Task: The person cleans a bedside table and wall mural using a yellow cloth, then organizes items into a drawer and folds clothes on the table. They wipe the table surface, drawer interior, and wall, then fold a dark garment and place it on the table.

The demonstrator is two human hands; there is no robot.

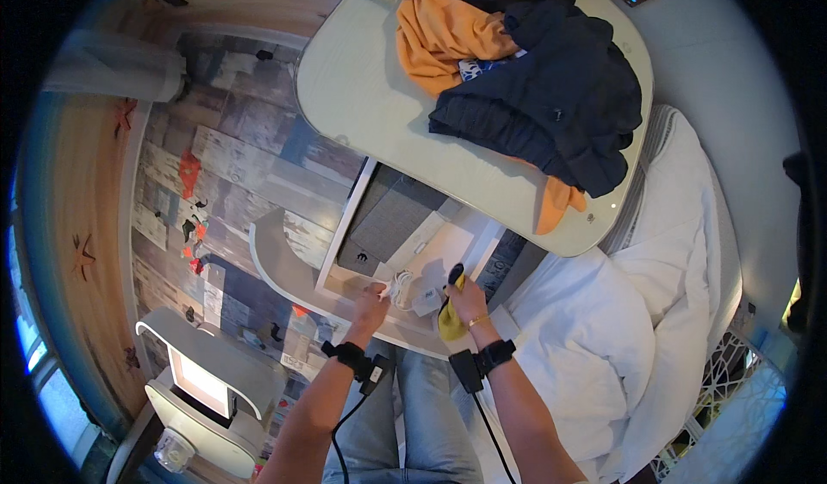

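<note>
An open drawer lies before me, below the table. My right hand grips a yellow and dark cloth item, perhaps a sock or glove, over the drawer's right front part. At the drawer's left front corner is my left hand, fingers bent beside a bundled white cable. Something small and white shows at its fingertips; whether the hand grips it is unclear. A white power adapter sits between both hands. Farther back in the drawer lies a grey fabric case.
A cream table overhangs the drawer's back, bearing a dark jacket and an orange garment. White bedding fills the right side. A curved grey panel borders the drawer's left. Small red and dark scraps dot the patterned floor.
</note>
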